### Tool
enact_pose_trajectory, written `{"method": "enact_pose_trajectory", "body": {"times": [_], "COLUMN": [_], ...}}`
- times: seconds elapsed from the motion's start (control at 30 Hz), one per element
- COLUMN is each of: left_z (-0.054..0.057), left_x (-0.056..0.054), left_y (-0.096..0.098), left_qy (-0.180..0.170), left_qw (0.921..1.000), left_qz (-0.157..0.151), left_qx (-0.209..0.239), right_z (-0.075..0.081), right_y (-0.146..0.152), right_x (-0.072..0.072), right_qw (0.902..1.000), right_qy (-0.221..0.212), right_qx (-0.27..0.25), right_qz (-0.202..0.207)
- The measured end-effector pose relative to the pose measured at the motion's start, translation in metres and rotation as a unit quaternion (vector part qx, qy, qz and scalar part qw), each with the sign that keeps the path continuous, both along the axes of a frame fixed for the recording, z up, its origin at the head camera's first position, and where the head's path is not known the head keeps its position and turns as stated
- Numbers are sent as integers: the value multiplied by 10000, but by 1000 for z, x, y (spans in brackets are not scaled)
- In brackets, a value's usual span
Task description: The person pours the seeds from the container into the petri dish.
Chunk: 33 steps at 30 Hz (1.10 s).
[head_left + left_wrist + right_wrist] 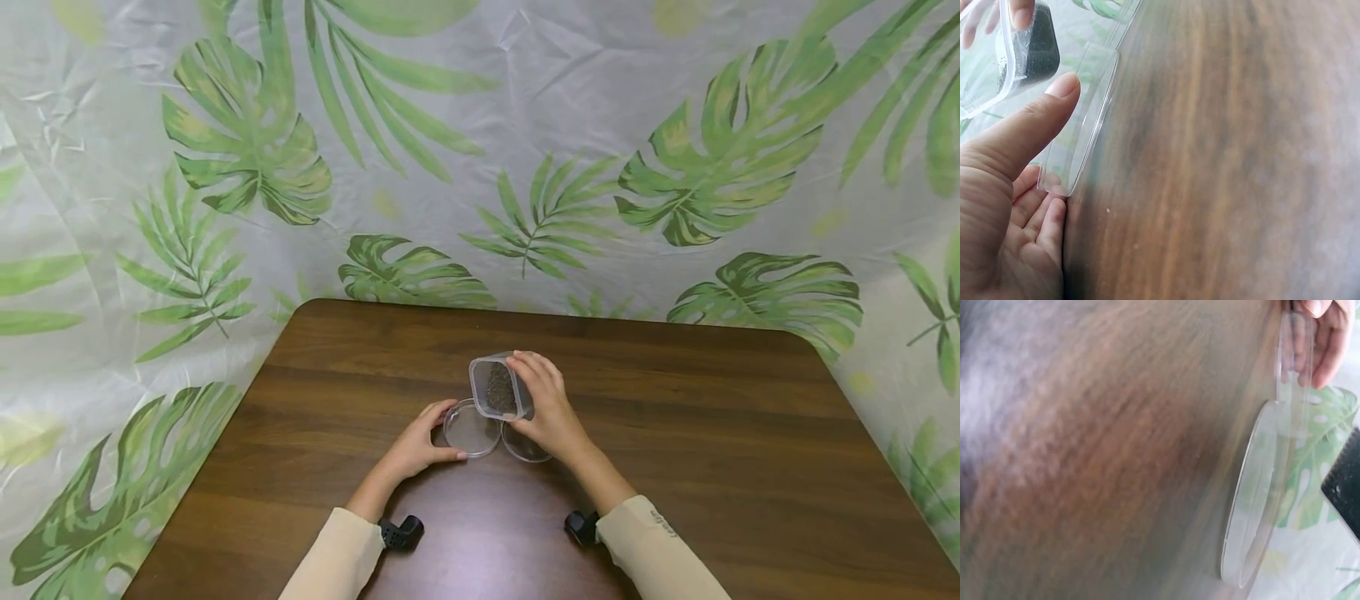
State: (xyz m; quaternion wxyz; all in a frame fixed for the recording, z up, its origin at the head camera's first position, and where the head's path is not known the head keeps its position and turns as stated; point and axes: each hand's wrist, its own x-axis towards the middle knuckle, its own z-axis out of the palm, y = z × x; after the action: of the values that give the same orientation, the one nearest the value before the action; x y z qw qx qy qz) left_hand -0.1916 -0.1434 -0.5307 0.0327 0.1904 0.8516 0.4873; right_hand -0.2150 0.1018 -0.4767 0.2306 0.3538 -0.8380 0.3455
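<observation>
With thumb and fingers at opposite sides, my left hand (420,440) holds a clear round petri dish (471,433) on the table. Its low see-through wall shows between thumb and fingers in the left wrist view. My right hand (551,408) grips a clear square plastic tub (482,382), tilted with its mouth toward the left, over the dish's far right edge. Dark fine granules (500,392) lie along the tub's lower side. A second clear round dish (527,450) sits right beside the first, partly hidden under the tub and right hand.
The brown wooden table (675,433) has rounded far corners. Behind it hangs a pale curtain (562,100) with a green leaf print. Black wrist cameras (402,533) are strapped over both sleeves.
</observation>
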Motion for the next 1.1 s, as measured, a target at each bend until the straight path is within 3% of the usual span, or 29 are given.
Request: {"method": "enact_pose_trajectory", "body": {"times": [0.07, 0.2, 0.3, 0.43, 0.6, 0.8, 1.1], "left_z": [2, 22, 22, 2, 2, 0, 1], "left_x": [1, 10, 9, 0, 1, 2, 2], "left_y": [0, 6, 6, 1, 0, 2, 0], "left_qy": [5, -37, -34, -30, -71, -22, -104], "left_qw": [10000, 9997, 9997, 9999, 10000, 9995, 9999], "left_qz": [-17, -68, -57, -22, 9, -12, 6], "left_qx": [84, 240, 222, 144, 66, 326, 48], "right_z": [0, -1, -1, -2, -5, -7, -7], "right_y": [-1, -1, -1, -3, -5, -5, -6], "right_x": [0, 0, -1, -1, 0, 1, 3], "right_qw": [10000, 9998, 9997, 9995, 9992, 9988, 9979], "right_qy": [56, 109, 161, 203, 272, 355, 510], "right_qx": [61, 134, 162, 216, 295, 326, 397], "right_qz": [30, 52, 66, 66, 82, 35, 5]}}
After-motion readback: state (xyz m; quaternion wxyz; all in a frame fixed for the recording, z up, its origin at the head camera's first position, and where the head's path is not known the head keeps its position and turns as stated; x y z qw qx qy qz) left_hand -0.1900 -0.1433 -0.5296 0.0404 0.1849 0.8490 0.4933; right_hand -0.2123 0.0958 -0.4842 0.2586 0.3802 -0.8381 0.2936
